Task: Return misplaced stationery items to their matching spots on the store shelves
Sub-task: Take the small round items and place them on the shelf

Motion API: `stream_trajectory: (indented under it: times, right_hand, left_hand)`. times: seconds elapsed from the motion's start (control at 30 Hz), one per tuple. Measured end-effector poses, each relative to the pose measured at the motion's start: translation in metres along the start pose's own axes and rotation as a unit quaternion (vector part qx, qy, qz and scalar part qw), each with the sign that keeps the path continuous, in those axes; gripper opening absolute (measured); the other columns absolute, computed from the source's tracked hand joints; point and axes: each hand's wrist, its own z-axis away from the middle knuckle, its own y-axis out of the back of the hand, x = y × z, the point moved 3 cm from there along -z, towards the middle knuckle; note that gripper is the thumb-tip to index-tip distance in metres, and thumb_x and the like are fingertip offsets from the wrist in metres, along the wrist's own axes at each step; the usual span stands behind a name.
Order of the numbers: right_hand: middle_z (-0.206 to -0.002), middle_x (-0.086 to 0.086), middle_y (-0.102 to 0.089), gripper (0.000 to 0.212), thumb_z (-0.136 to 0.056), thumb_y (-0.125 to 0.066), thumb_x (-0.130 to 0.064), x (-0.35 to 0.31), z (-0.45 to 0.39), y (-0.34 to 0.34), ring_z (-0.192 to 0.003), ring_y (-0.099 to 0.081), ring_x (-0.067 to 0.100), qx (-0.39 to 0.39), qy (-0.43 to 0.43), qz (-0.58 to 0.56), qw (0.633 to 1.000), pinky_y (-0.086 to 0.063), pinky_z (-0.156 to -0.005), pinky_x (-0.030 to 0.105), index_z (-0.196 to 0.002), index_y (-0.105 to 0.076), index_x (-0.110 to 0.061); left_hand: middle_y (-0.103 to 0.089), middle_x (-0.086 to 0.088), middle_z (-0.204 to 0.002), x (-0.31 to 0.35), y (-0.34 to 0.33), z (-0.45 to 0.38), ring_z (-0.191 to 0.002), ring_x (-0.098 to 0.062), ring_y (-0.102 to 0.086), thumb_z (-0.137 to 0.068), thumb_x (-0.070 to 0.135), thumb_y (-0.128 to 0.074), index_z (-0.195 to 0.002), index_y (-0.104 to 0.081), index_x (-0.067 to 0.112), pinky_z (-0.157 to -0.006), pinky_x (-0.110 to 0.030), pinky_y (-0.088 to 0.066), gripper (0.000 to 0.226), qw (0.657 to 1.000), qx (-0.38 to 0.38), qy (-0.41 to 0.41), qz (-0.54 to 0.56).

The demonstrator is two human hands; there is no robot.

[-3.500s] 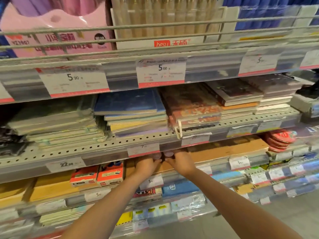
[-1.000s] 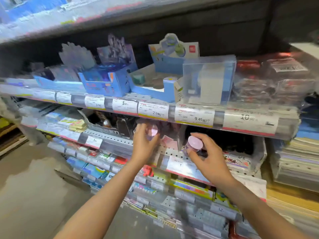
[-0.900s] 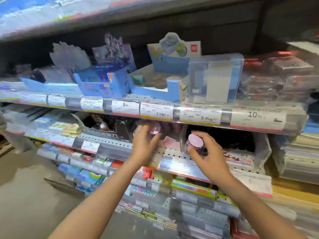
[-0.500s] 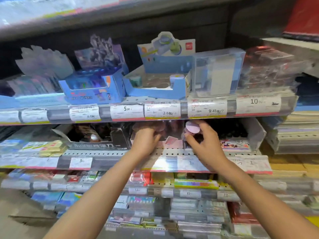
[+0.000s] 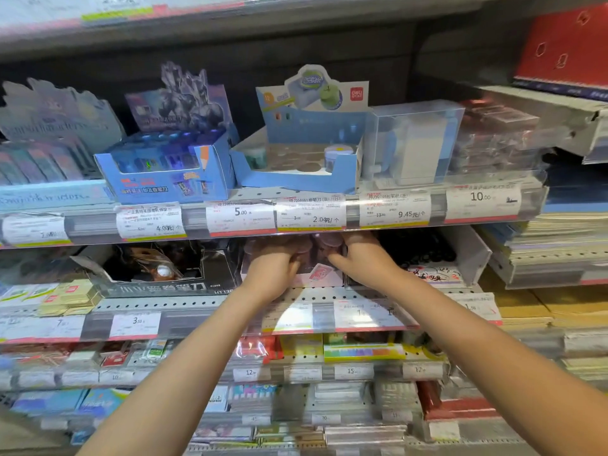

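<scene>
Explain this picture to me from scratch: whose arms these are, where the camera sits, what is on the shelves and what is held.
No machine here: a person wears a camera on the head, so you look down their own bare arms at store shelves. The left hand and right hand reach under the row of price tags into a pink display box on the second shelf. Small round pink-capped items sit at the fingertips, blurred; whether the hands grip them is unclear. Above stands a blue display tray, nearly empty, beside a clear plastic box.
</scene>
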Motion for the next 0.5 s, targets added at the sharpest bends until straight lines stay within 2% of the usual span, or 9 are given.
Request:
stream_trajectory:
  times: [0.07, 0.1, 0.13, 0.2, 0.37, 0.5]
  right_hand:
    - [-0.091, 0.007, -0.057, 0.028, -0.085, -0.058, -0.021, 0.002, -0.003, -0.002, -0.093, -0.058, 0.030, -0.003, 0.002, 0.043, 0.999, -0.038, -0.069, 0.025, -0.109, -0.057, -0.007]
    - [-0.103, 0.009, -0.061, 0.032, -0.084, -0.058, -0.024, 0.003, -0.004, -0.003, -0.102, -0.057, 0.032, -0.002, 0.013, 0.069, 0.998, -0.043, -0.076, 0.027, -0.113, -0.056, -0.009]
    - [-0.116, 0.011, -0.060, 0.037, -0.084, -0.058, -0.027, 0.002, -0.004, -0.003, -0.109, -0.055, 0.033, 0.002, 0.027, 0.093, 0.995, -0.047, -0.084, 0.032, -0.118, -0.054, -0.012]
    - [-0.128, 0.012, -0.056, 0.038, -0.084, -0.059, -0.028, -0.002, -0.005, -0.002, -0.117, -0.050, 0.034, 0.021, 0.051, 0.118, 0.992, -0.046, -0.093, 0.037, -0.120, -0.055, -0.016]
    - [-0.121, 0.011, -0.060, 0.028, -0.084, -0.059, -0.020, -0.007, -0.004, 0.002, -0.112, -0.053, 0.032, 0.025, 0.053, 0.120, 0.991, -0.046, -0.090, 0.036, -0.111, -0.062, -0.014]
    - [-0.105, 0.006, -0.069, 0.016, -0.081, -0.055, -0.023, -0.008, -0.002, -0.002, -0.099, -0.059, 0.030, 0.002, 0.083, 0.097, 0.992, -0.050, -0.085, 0.036, -0.090, -0.067, -0.017]
  left_hand:
    - [-0.064, -0.012, -0.109, -0.003, -0.001, -0.001, -0.097, -0.035, -0.058, -0.090, 0.022, -0.048, -0.113, -0.058, 0.022, -0.075, -0.040, -0.050, 0.026, 1.000, 0.003, 0.001, -0.001]
    - [-0.064, -0.012, -0.109, -0.002, -0.001, -0.001, -0.097, -0.035, -0.058, -0.090, 0.022, -0.048, -0.113, -0.059, 0.021, -0.075, -0.039, -0.050, 0.026, 1.000, 0.005, 0.004, -0.004]
    - [-0.064, -0.013, -0.110, -0.002, -0.001, 0.000, -0.097, -0.035, -0.058, -0.090, 0.022, -0.049, -0.114, -0.059, 0.020, -0.074, -0.037, -0.049, 0.026, 1.000, 0.008, 0.006, -0.005]
    - [-0.064, -0.014, -0.110, -0.001, -0.001, -0.001, -0.098, -0.035, -0.057, -0.090, 0.021, -0.049, -0.114, -0.059, 0.019, -0.074, -0.035, -0.047, 0.027, 1.000, 0.014, 0.006, -0.003]
    - [-0.065, -0.010, -0.110, -0.002, -0.001, -0.001, -0.098, -0.033, -0.058, -0.090, 0.022, -0.049, -0.113, -0.059, 0.021, -0.075, -0.036, -0.050, 0.025, 1.000, 0.011, 0.000, 0.007]
    - [-0.061, -0.014, -0.115, 0.001, 0.000, 0.000, -0.101, -0.036, -0.056, -0.089, 0.020, -0.051, -0.122, -0.052, 0.019, -0.075, -0.035, -0.047, 0.033, 1.000, 0.027, 0.008, 0.006]
